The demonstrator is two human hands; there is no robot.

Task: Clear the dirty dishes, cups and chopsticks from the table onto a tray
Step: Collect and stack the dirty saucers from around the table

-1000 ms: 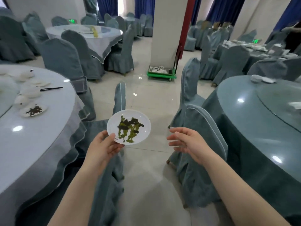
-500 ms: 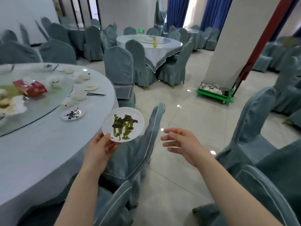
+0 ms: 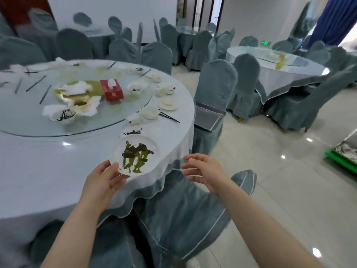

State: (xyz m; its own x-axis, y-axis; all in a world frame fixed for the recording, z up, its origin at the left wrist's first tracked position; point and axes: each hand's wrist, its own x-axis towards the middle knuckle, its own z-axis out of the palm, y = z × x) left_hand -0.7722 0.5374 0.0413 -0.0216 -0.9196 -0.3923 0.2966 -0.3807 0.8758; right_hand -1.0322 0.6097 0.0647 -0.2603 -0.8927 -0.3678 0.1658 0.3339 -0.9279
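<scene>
My left hand (image 3: 103, 177) holds a small white plate (image 3: 135, 154) smeared with green and black leftovers, above the near edge of the round table (image 3: 38, 171). My right hand (image 3: 204, 170) hovers open just right of the plate, fingers spread, touching nothing. Another dirty plate (image 3: 131, 131) lies on the table just beyond the held one. White bowls and cups (image 3: 149, 113) and black chopsticks (image 3: 170, 117) sit along the table's right rim. A metal tray (image 3: 207, 118) rests on a chair seat at the table's right side.
A glass turntable (image 3: 29, 120) carries a red tissue box (image 3: 113, 90), crumpled napkins and a dirty bowl (image 3: 62, 116). Covered chairs (image 3: 183, 209) stand below my hands and around the table. A green cart (image 3: 343, 157) with dishes is at the far right.
The view has swung left, bringing the dirty table and the tray into full sight. My left hand still carries the plate, which is now over the table edge; my right hand stays open beside it.
</scene>
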